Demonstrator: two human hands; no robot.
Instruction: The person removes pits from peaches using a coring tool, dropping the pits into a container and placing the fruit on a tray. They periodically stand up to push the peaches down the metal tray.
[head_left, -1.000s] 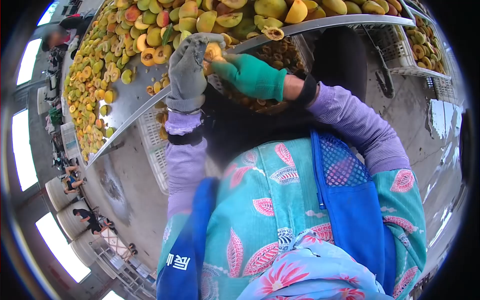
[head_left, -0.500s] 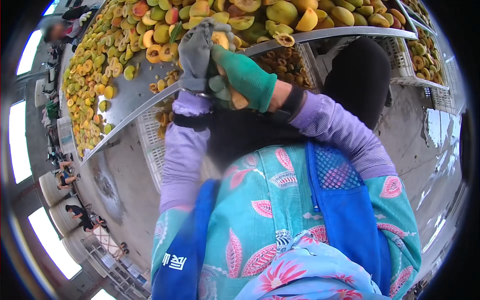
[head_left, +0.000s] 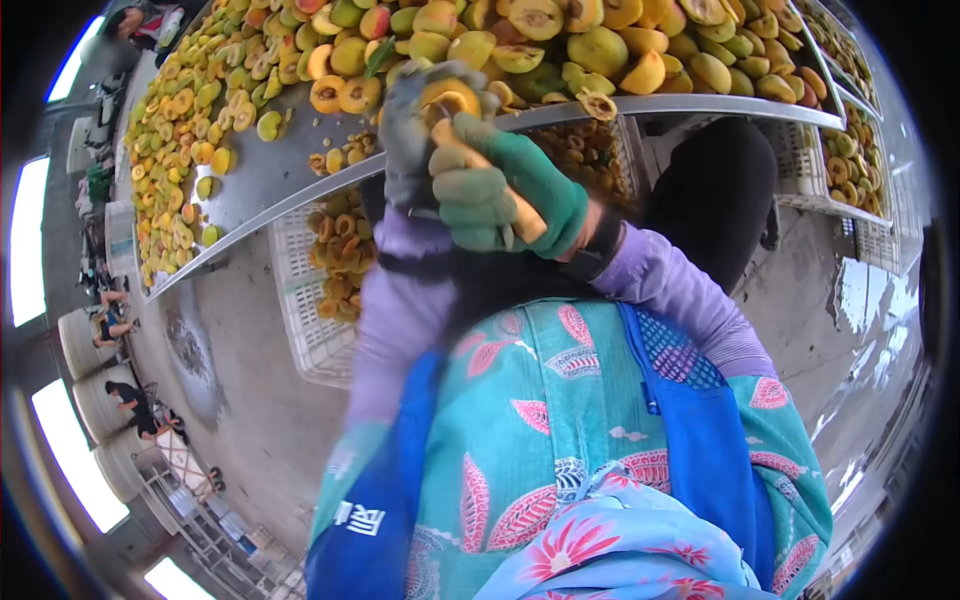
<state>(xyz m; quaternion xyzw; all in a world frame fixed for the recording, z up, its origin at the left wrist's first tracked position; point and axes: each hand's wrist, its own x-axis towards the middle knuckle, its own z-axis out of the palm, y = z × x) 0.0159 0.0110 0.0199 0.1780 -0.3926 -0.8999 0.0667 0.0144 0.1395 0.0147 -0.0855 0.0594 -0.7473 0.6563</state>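
My left hand [head_left: 403,140], in a grey glove, is closed around a peach half [head_left: 452,97] with its orange cut face turned up. In a green glove, my right hand [head_left: 515,190] grips a pitting tool by its wooden handle [head_left: 524,215]. The tool's narrow metal tip meets the cut face, and how deep it goes is hidden. Both hands are close together above the front rim of a metal table [head_left: 300,205]. Whole and halved peaches [head_left: 597,50] are heaped just beyond them.
Below the rim, a white plastic crate [head_left: 305,290] holds cut fruit pieces. More crates of peaches [head_left: 858,165] stand at the right. My dark-clad knee [head_left: 715,180] is under the table edge. Other people [head_left: 140,408] sit far off to the left on the concrete floor.
My hands have shifted slightly down and right. The left hand has turned the peach half's cut face more into view, and more of the wooden handle now shows. The camera view has moved slightly.
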